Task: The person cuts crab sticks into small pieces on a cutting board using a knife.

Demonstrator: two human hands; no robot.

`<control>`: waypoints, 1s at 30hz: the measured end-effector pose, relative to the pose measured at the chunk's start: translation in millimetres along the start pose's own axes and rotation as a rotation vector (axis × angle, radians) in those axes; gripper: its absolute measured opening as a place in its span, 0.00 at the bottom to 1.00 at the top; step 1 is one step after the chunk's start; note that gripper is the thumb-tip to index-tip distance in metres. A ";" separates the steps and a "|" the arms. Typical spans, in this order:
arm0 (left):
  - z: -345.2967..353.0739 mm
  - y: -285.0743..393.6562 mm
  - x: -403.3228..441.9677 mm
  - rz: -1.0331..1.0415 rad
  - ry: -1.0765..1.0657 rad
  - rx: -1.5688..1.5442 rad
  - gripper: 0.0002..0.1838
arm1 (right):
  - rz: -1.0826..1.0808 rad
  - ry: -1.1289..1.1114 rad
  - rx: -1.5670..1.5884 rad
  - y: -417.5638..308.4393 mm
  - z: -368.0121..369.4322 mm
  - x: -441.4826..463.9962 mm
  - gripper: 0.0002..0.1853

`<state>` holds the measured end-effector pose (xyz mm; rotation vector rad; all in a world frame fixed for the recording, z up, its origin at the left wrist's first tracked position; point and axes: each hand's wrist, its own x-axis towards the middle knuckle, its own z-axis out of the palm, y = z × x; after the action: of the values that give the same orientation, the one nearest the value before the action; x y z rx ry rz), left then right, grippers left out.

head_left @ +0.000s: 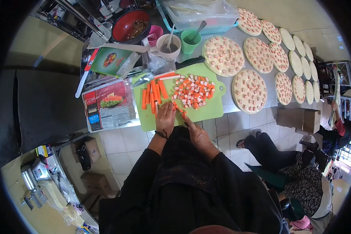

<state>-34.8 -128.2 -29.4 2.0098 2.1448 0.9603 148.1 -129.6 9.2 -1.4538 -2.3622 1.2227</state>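
A green cutting board (213, 110) lies in front of me on the metal table. My left hand (166, 119), fingers pressed together, holds a crab stick down near the board's front edge. My right hand (200, 137) grips a knife by its dark handle; the blade is mostly hidden beside orange pieces (177, 106) at my left fingertips. Behind my hands is a pile of diced crab stick (194, 91), orange and white. Several uncut crab sticks (153, 93) lie side by side on the left of the board.
Pizza bases topped with crab pieces (223, 55) fill the right, with plain bases (295, 63) beyond. A printed package (111, 102) lies left. Behind the board are a black-handled knife (190, 62), a mug (170, 53), a green cup (190, 47) and a red pan (120, 31). People (296, 167) are at right.
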 end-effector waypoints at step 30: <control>-11.5 -3.2 0.7 -0.040 -0.047 -0.045 0.15 | -0.015 0.056 -0.025 -20.0 -7.7 -8.3 0.30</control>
<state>-42.8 -132.0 -21.3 1.9417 2.1113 0.9374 142.1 -136.0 30.4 -1.4551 -2.3554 1.1381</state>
